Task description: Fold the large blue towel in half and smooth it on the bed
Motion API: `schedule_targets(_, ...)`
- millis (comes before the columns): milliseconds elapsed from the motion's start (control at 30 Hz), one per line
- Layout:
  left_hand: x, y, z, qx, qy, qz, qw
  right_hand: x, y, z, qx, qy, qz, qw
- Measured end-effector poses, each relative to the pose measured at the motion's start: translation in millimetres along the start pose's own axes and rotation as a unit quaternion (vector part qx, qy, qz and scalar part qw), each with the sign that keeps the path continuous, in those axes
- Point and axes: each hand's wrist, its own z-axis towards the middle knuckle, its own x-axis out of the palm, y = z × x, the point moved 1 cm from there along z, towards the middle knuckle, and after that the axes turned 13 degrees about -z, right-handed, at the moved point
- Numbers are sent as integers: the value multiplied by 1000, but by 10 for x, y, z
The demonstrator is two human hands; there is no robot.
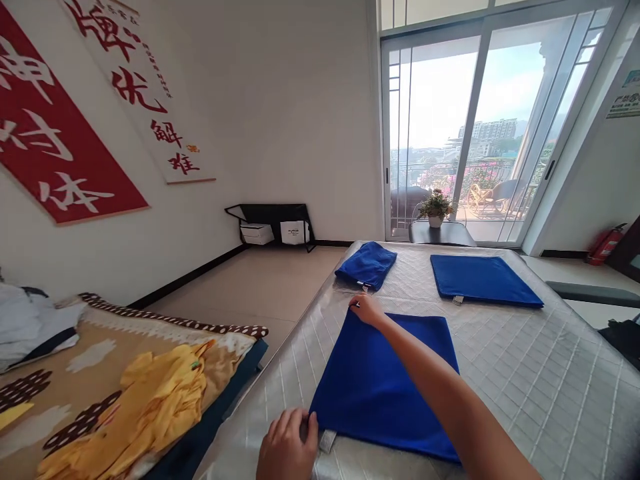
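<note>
A blue towel [385,387] lies folded flat on the plastic-covered mattress [550,373] in front of me. My left hand [287,445] pinches its near left corner beside a small white tag. My right hand [367,309] reaches across and grips the far left corner, fingers closed on the cloth. My right forearm crosses over the towel. Beyond it, a smaller folded blue towel [367,264] sits at the far left of the mattress. Another blue towel [483,279] lies flat at the far right.
Left of the mattress is a low bed with a tan patterned blanket [100,347] and a yellow garment [150,400]. A small dark table with a potted plant [436,208] stands by the sliding glass door. A red fire extinguisher [607,244] leans at the right wall.
</note>
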Motion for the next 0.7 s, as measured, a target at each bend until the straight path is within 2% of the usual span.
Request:
schedule_targets(167,139,104,-36,-4,-21,54,998,263,27,-5,12,19,-49,999)
schedule_targets(367,140,140,-34,-38,-9,24,999,229,46,-37,-7,14,-54,998)
schedule_targets(533,110,148,5,-66,28,-11,997,-97,-1,-205,-39,-22,-4,999)
schedule_targets(700,-37,-19,71,-47,17,-71,996,-796,-162,-634,-104,-83,61,989)
